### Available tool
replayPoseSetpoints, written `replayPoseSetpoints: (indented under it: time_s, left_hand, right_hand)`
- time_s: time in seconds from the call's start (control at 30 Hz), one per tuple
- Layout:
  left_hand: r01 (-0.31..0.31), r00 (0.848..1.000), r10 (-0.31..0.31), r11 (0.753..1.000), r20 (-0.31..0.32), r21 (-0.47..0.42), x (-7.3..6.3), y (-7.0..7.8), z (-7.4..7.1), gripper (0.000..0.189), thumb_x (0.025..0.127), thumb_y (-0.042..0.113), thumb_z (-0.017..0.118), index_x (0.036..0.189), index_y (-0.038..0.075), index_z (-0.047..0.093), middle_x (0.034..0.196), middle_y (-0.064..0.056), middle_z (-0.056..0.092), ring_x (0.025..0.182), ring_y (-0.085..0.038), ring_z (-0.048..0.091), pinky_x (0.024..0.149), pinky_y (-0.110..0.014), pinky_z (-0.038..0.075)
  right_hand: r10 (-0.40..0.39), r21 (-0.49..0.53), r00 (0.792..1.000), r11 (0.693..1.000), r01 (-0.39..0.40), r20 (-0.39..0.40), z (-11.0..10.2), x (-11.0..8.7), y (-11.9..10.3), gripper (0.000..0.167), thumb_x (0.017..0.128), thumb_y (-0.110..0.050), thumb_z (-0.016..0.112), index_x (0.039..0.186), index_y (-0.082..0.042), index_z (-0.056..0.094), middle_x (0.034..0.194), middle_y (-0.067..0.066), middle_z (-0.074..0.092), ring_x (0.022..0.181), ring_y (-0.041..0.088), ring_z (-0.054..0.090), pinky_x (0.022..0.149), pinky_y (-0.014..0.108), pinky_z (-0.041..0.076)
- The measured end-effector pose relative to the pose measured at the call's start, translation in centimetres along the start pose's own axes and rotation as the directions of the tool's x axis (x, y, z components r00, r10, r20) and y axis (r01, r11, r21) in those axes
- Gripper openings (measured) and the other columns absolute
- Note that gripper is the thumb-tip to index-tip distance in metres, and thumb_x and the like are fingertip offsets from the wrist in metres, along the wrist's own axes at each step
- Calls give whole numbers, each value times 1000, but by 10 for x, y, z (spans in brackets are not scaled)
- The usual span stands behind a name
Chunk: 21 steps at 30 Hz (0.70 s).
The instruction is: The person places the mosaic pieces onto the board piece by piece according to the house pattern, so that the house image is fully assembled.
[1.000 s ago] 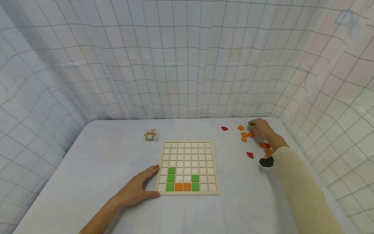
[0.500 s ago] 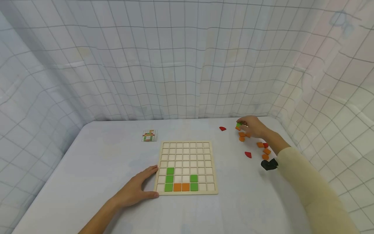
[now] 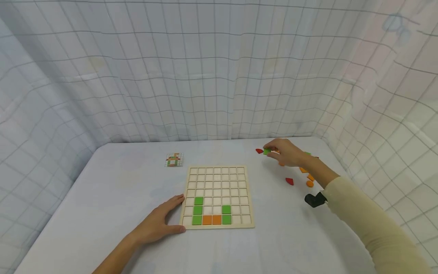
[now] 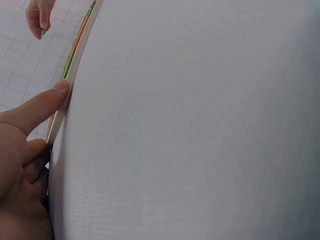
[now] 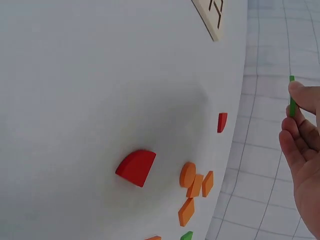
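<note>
My right hand point(image 3: 285, 153) pinches a green square tile point(image 3: 266, 151) between thumb and fingers. In the right wrist view the green tile point(image 5: 292, 97) stands on edge in the pinch, held above the table. My left hand point(image 3: 155, 222) rests against the left side of a pale wooden grid board point(image 3: 219, 186), thumb at its near left corner and fingers along the edge. Green tiles point(image 3: 197, 210) and two orange squares point(image 3: 211, 220) lie in the board's lower cells. The left wrist view shows the thumb point(image 4: 52, 97) touching the board's side.
A small pattern card point(image 3: 174, 160) lies behind the board to the left. On the right are several loose pieces: red quarter-circles point(image 3: 289, 181), orange discs point(image 3: 309, 183) and orange squares point(image 5: 186, 212). A black object point(image 3: 315, 199) hangs at the right sleeve. Gridded curtains point(image 3: 205, 76) surround the table.
The right hand has moved left with the green tile, from the loose pieces at the far right toward the red quarter-circle. The left hand stays at the board's edge.
</note>
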<state>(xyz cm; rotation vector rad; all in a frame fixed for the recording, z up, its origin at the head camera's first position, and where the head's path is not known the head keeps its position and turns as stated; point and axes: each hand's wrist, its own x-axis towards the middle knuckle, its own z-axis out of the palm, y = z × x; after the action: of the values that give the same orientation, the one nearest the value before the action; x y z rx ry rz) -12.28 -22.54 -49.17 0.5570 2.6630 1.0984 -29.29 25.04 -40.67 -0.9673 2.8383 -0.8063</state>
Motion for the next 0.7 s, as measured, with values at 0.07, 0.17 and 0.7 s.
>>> replayPoseSetpoints:
  time_s: [0.07,0.17,0.7]
  left_hand:
    - [-3,1000,3,1000,-2,4,0,0,0,98,81,53,85,159,11,42,165,-10,35,150,-42,28,116,-67,24]
    - [-7,1000,7,1000,-2,4,-1,0,0,97,82,53,84,159,11,42,165,-10,35,150,-42,28,116,-67,24]
    - [-6,1000,6,1000,-5,1,-1,0,2,97,81,54,85,158,11,43,165,-10,35,151,-42,27,117,-67,24]
  right_hand:
    - [-40,1,999,999,40,4,4,0,-6,30,99,-5,70,127,6,68,118,11,70,103,27,63,92,46,54]
    - [-89,-6,996,996,89,14,11,1,-14,30,99,-7,71,126,5,68,119,9,70,102,26,64,89,45,55]
    - [-218,38,965,976,215,144,48,6,-66,30,100,-12,70,127,2,70,119,5,70,108,20,64,94,45,55]
